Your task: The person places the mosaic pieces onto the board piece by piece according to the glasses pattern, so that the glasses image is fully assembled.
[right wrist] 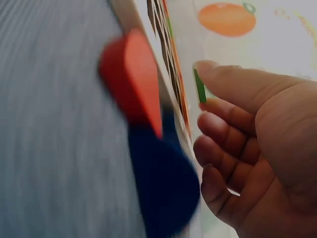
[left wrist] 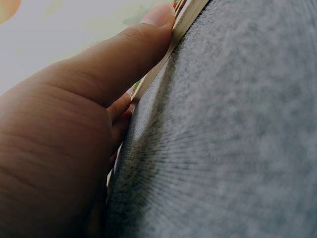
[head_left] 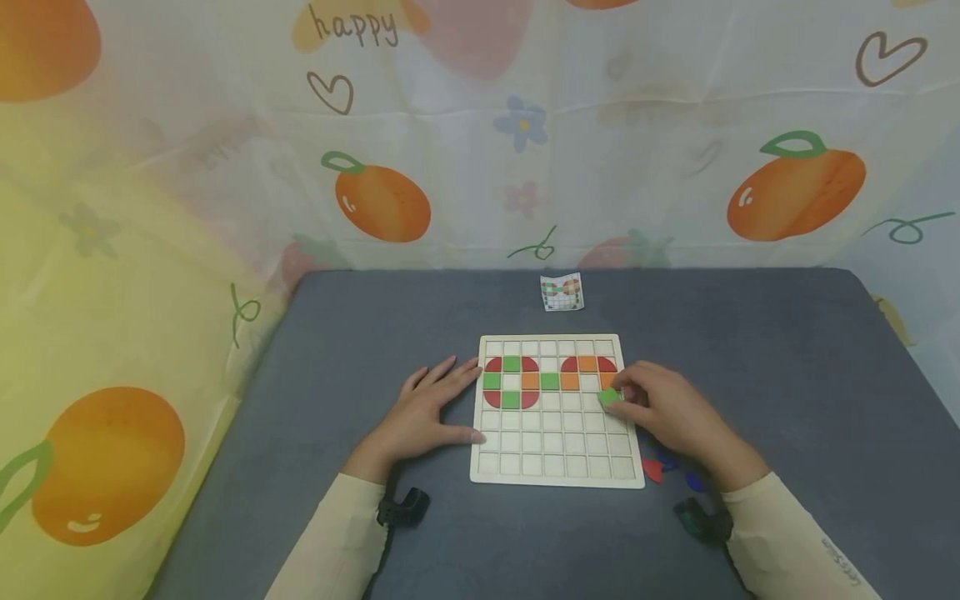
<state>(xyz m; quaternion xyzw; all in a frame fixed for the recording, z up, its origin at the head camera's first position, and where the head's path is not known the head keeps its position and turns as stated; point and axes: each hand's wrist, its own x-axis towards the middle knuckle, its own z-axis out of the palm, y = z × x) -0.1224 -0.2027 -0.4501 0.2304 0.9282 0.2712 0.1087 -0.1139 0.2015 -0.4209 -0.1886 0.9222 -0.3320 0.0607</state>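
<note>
A white grid board (head_left: 551,482) lies flat on the table, with red, green and orange tiles (head_left: 530,381) set in its upper cells. My left hand (head_left: 423,417) rests at the board's left edge, fingers spread and nearly straight, thumb touching the rim. Between thumb and index finger my right hand (head_left: 671,412) pinches a green square tile (head_left: 609,397) over the board's right side. That tile is seen edge-on in the right wrist view, held above the board, with the other fingers loosely bent.
Loose pieces lie right of the board under my right forearm: a red one (head_left: 652,471) and blue ones (head_left: 695,482). A small printed pattern card (head_left: 562,292) lies beyond the board. Behind the grey table (head_left: 375,333) hangs a fruit-patterned cloth (head_left: 637,100).
</note>
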